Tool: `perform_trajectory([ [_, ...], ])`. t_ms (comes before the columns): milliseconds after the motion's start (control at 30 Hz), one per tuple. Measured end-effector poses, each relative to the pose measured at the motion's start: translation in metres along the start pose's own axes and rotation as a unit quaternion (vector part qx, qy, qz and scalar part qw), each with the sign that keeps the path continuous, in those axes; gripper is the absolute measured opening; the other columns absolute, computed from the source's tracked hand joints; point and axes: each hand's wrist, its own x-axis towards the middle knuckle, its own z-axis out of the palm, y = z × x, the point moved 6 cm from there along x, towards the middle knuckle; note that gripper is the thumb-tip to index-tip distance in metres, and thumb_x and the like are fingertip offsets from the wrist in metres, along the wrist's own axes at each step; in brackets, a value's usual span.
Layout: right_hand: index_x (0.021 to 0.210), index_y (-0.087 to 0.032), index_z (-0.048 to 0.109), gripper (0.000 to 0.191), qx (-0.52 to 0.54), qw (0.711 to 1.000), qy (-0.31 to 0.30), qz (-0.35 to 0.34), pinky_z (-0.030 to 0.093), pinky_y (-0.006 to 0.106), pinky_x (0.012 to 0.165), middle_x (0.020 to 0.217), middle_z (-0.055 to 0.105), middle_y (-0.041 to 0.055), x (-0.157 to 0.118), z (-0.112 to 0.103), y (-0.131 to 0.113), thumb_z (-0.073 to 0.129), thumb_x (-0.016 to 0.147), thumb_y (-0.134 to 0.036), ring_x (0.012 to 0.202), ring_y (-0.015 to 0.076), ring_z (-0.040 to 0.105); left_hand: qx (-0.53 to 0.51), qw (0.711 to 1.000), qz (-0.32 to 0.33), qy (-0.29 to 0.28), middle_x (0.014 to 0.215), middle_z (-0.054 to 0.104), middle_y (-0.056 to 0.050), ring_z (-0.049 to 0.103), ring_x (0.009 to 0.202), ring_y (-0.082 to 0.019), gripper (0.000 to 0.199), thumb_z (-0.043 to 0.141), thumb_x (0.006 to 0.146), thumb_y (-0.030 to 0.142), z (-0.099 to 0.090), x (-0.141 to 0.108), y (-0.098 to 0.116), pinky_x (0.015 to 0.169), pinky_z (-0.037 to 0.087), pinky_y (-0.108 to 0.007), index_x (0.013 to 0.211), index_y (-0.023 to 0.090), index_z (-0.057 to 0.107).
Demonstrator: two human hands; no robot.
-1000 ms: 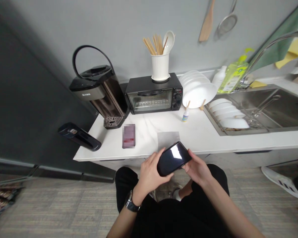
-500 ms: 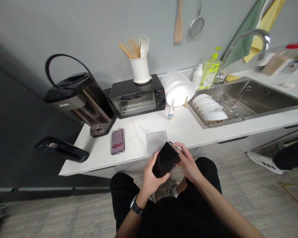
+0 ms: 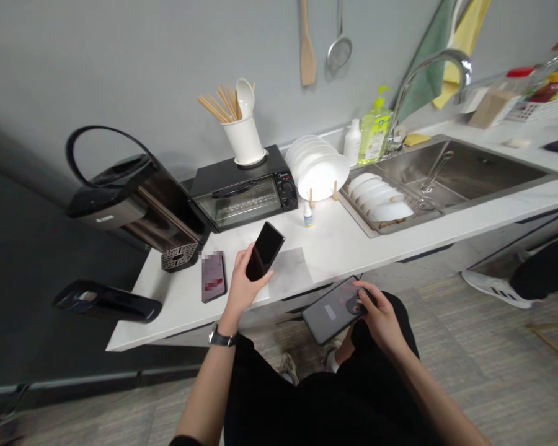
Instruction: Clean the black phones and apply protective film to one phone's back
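My left hand [image 3: 242, 282] is closed around a black phone [image 3: 266, 246], holding it tilted above the counter, screen facing me. Lower and to the right, my right hand [image 3: 376, 313] grips a smoky grey phone case [image 3: 328, 313] by its right end, in front of the counter edge over my lap. The case has a dark round camera area near my fingers and a pale rectangle on its face. A second phone [image 3: 214, 279], its screen partly pixelated, lies on the counter left of my left hand. Under and right of that hand is a grey sheet [image 3: 291, 272].
A toaster oven [image 3: 237, 198] carries a white utensil holder [image 3: 244, 141]. To its left stand a black water dispenser [image 3: 139, 198] and a dark upright device [image 3: 106, 301]. Plates [image 3: 323, 176], a small bottle [image 3: 308, 217] and the sink [image 3: 483, 179] are rightward. Another person's shoe [image 3: 495, 289] shows.
The phone and case, held together by both hands before, are now apart. My left hand has carried the phone up and left; my right hand keeps the case, lower and further right.
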Motion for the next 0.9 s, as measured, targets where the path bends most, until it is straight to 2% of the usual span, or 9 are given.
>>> perform_trajectory([
  [100,0.114,-0.029,0.073,0.042,-0.002,1.0,-0.006,0.017,0.055,0.028,0.059,0.104,0.078,0.0039,-0.009,-0.014,0.0,0.087,0.08,-0.049,0.066,0.0174,0.069,0.078,0.991,0.041,-0.098,0.138,0.06,-0.009,0.058,0.13,-0.027,0.076,0.079,0.083,0.041,0.015,0.056,-0.02,0.117,0.044,-0.041,0.151,0.022,0.05],
  [233,0.122,-0.031,0.071,0.046,-0.02,0.999,-0.019,0.025,0.058,0.031,0.069,0.119,0.076,0.0054,-0.021,-0.025,0.001,0.086,0.082,-0.047,0.081,0.0229,0.076,0.138,0.979,0.047,-0.14,0.137,0.061,-0.01,0.056,0.127,-0.029,0.074,0.079,0.083,0.043,0.043,0.108,-0.059,0.116,0.043,-0.044,0.148,0.017,0.052],
  [400,0.128,-0.032,0.068,0.046,-0.043,0.999,-0.009,0.018,0.061,0.033,0.072,0.127,0.073,0.0059,-0.027,-0.045,0.005,0.082,0.086,-0.048,0.089,0.0256,0.078,0.146,0.964,0.08,-0.207,0.141,0.058,-0.011,0.048,0.131,-0.032,0.075,0.081,0.081,0.051,0.063,0.133,-0.08,0.12,0.037,-0.049,0.144,0.019,0.059],
  [533,0.126,-0.032,0.069,0.049,-0.05,0.998,0.001,0.028,0.062,0.034,0.066,0.127,0.073,0.0076,-0.026,-0.055,0.005,0.085,0.083,-0.048,0.089,0.028,0.078,0.14,0.964,0.071,-0.215,0.141,0.057,-0.011,0.045,0.133,-0.032,0.075,0.079,0.081,0.055,0.065,0.137,-0.087,0.123,0.032,-0.049,0.144,0.02,0.06],
  [667,0.127,-0.032,0.069,0.049,-0.06,0.998,-0.007,0.025,0.062,0.033,0.064,0.127,0.074,0.0074,-0.022,-0.046,-0.001,0.085,0.083,-0.048,0.09,0.0283,0.078,0.148,0.971,0.055,-0.179,0.157,0.047,-0.011,0.034,0.145,-0.035,0.076,0.078,0.084,0.051,0.058,0.124,-0.079,0.127,0.024,-0.054,0.15,0.022,0.054],
  [733,0.128,-0.031,0.069,0.048,-0.066,0.998,-0.017,0.017,0.061,0.031,0.067,0.126,0.074,0.0072,-0.017,-0.034,-0.004,0.083,0.085,-0.047,0.091,0.0271,0.078,0.141,0.981,0.059,-0.115,0.163,0.04,-0.013,0.031,0.151,-0.035,0.072,0.074,0.089,0.047,0.046,0.103,-0.061,0.128,0.024,-0.054,0.152,0.022,0.051],
  [800,0.129,-0.031,0.068,0.048,-0.067,0.997,-0.029,0.013,0.061,0.032,0.071,0.124,0.075,0.007,-0.01,-0.018,-0.006,0.083,0.086,-0.047,0.092,0.0262,0.078,0.098,0.987,0.092,-0.088,0.162,0.042,-0.012,0.034,0.152,-0.031,0.065,0.067,0.096,0.046,0.036,0.066,-0.031,0.129,0.026,-0.051,0.155,0.024,0.049],
  [833,0.128,-0.031,0.068,0.047,-0.064,0.997,-0.037,0.012,0.061,0.032,0.073,0.123,0.076,0.0068,-0.006,-0.008,-0.006,0.083,0.086,-0.047,0.092,0.0258,0.078,0.072,0.987,0.101,-0.099,0.162,0.043,-0.011,0.037,0.152,-0.029,0.062,0.064,0.099,0.045,0.034,0.044,-0.015,0.129,0.028,-0.05,0.156,0.028,0.047],
  [900,0.125,-0.03,0.069,0.044,-0.053,0.997,-0.05,0.0,0.062,0.035,0.08,0.12,0.077,0.0062,0.004,0.014,-0.008,0.082,0.086,-0.047,0.091,0.0252,0.078,0.024,0.983,0.099,-0.156,0.163,0.042,-0.011,0.041,0.152,-0.029,0.065,0.063,0.1,0.045,0.037,-0.006,0.012,0.128,0.033,-0.049,0.16,0.032,0.041],
])
